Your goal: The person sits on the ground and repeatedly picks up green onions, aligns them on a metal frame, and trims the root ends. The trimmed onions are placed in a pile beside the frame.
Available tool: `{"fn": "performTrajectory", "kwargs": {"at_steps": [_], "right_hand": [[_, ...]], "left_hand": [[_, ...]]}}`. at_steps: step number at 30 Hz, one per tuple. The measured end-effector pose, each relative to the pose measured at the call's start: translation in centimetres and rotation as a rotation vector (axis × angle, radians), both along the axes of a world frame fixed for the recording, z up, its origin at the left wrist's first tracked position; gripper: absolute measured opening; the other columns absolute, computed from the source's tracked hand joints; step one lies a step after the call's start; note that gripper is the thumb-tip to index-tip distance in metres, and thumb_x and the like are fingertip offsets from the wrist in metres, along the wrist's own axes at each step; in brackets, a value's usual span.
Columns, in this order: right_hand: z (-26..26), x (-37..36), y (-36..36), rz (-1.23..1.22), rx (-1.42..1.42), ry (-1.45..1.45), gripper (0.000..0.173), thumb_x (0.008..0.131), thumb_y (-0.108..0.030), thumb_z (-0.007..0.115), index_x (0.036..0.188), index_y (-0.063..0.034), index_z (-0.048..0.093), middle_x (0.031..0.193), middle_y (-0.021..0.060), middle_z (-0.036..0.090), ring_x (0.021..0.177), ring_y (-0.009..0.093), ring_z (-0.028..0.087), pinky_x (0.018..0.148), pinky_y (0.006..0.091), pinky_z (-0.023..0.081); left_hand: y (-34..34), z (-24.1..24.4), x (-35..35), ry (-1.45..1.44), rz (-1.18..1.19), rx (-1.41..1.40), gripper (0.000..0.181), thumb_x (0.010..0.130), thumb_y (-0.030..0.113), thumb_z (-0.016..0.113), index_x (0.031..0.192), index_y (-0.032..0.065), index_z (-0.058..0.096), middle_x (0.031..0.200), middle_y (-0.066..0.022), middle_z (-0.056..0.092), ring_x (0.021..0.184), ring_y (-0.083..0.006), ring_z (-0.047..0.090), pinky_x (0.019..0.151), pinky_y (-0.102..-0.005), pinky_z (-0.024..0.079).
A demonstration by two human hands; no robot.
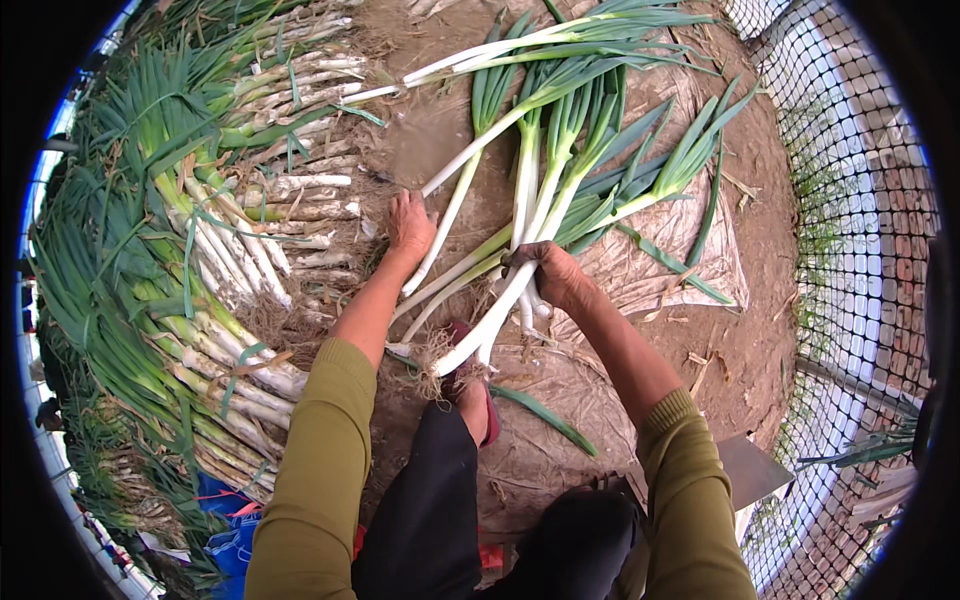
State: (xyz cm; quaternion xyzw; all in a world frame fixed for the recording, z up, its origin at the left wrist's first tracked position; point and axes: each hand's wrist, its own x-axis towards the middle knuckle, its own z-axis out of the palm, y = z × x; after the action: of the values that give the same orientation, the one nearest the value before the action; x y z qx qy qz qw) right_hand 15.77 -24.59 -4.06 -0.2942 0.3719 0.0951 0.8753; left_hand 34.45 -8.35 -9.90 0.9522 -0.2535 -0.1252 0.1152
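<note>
My right hand (546,271) is closed around the white stalks of a few long green onions (487,328), whose rooted ends hang over my foot and whose green leaves point up and right. My left hand (412,225) is at the lower end of another peeled green onion (480,151); its fingers are partly hidden, so I cannot tell whether they grip it. A further white stalk (452,217) lies just right of the left hand. More peeled green onions (517,52) lie on the ground beyond, leaves to the right.
Tied bundles of unpeeled green onions (225,375) with dirty roots are heaped along the left. A pale sheet (697,255) lies on the soil under the leaves. Black netting (847,225) curves along the right. A loose leaf (546,416) lies near my foot, and a metal plate (750,471) is beside my right arm.
</note>
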Motion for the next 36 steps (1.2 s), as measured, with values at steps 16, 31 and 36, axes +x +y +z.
{"fn": "performTrajectory", "kwargs": {"at_steps": [16,31,36], "right_hand": [[1.9,-0.3,3.4,-0.057,0.062,-0.017,0.023,0.073,0.002,0.062,0.095,0.0076,0.057,0.082,0.0167,0.063,0.075,0.030,0.063,0.079,0.0420,0.052],[5.8,-8.5,-2.4,0.226,-0.265,0.225,0.017,0.076,0.000,0.063,0.089,0.0105,0.063,0.084,0.0210,0.063,0.078,0.029,0.062,0.079,0.0360,0.050],[4.6,-9.5,-1.8,0.235,-0.318,0.175,0.017,0.071,-0.002,0.066,0.084,0.0090,0.064,0.081,0.0201,0.064,0.077,0.029,0.062,0.079,0.0359,0.049]], "left_hand": [[-3.5,9.1,-5.8,0.687,-0.099,-0.218,0.061,0.092,0.054,0.044,0.113,-0.0005,0.062,0.103,-0.0220,0.064,0.099,-0.0297,0.060,0.089,-0.0360,0.044],[2.4,2.6,-5.8,0.644,0.084,-0.057,0.045,0.091,0.037,0.054,0.107,-0.0041,0.062,0.103,-0.0211,0.065,0.098,-0.0337,0.062,0.087,-0.0412,0.046],[1.8,1.1,-8.5,0.901,0.190,-0.700,0.043,0.090,0.040,0.055,0.099,-0.0017,0.066,0.086,-0.0186,0.067,0.082,-0.0276,0.064,0.077,-0.0357,0.049]]}}
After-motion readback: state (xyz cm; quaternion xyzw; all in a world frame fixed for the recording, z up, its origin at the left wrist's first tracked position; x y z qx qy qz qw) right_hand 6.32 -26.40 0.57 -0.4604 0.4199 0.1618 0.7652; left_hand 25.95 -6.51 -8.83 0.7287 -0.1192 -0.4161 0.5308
